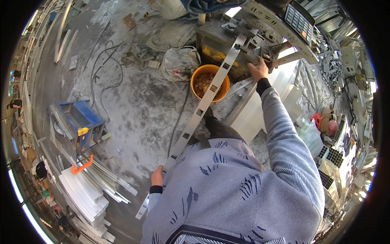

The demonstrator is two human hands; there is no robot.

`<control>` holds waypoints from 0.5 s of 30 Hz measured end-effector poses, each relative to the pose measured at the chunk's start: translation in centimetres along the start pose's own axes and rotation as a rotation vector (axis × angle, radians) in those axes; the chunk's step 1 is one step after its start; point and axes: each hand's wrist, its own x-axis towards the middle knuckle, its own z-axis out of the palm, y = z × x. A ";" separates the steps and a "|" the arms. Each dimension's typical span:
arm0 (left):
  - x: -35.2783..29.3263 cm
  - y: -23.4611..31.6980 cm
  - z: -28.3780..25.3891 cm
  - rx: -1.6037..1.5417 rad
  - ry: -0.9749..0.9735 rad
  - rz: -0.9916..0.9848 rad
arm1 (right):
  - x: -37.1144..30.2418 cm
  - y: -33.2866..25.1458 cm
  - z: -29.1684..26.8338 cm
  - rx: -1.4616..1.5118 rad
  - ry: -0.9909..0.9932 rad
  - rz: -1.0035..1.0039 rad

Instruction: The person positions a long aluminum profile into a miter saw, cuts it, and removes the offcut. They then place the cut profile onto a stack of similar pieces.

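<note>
A long silver metal bar (pixel 209 94) with square cutouts along it slants from the machine at the top down past my left side. My left hand (pixel 157 177) is closed around its lower part, close to my hip. The bar's upper end rests among the metal parts of the machine (pixel 254 38). My right hand (pixel 258 70) is at the machine's near side, its fingers bent against a dark part; what they grip is hidden. Beneath the bar stands an orange bucket (pixel 194 77) with small brownish pieces inside.
A calculator (pixel 300 21) lies on the machine's top beam. White sack (pixel 180 63) and cable (pixel 94 73) are on the dusty floor. At left stand a blue metal stand (pixel 87 118) and stacked metal profiles (pixel 81 191). Pale flat profiles (pixel 254 110) lie right of the bucket.
</note>
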 end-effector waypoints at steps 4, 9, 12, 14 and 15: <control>0.2 -0.1 0.1 -0.015 -0.040 -0.027 | -0.2 -3.3 3.7 0.611 -0.213 0.237; 0.2 -0.1 -0.1 -0.020 -0.049 -0.038 | 0.5 -7.3 6.5 1.026 -0.375 0.441; 0.3 0.5 -0.3 -0.048 -0.052 -0.056 | 0.4 -8.5 7.8 1.160 -0.403 0.550; 0.8 1.4 -0.4 -0.035 -0.074 -0.092 | 0.2 -8.6 8.3 1.315 -0.435 0.581; 1.2 2.1 -0.2 -0.052 -0.052 -0.073 | 0.2 -8.5 8.5 1.323 -0.448 0.549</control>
